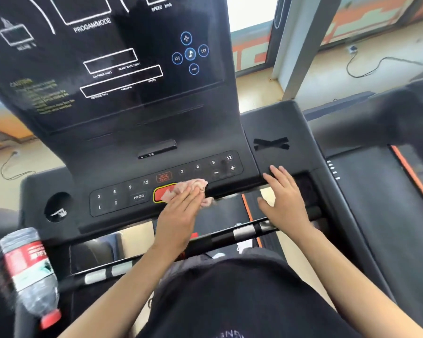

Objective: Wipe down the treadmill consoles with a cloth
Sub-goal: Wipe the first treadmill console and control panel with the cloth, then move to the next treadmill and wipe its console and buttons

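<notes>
A black treadmill console (122, 111) fills the upper left, with a display panel above and a row of numbered buttons below. My left hand (178, 215) lies flat on a pale pink cloth (191, 187), pressing it onto the red stop button (160, 193) at the middle of the button strip. The cloth partly hides that button. My right hand (283, 198) rests with fingers spread on the console's lower right edge, beside a cup recess covered with a black tape cross (271, 143). It holds nothing.
A plastic bottle (27, 272) with a red label and red cap lies tilted at the lower left. A handlebar (242, 231) with silver sensor plates crosses under my wrists. A second treadmill (376, 191) stands to the right. Cables (366, 69) lie on the floor beyond.
</notes>
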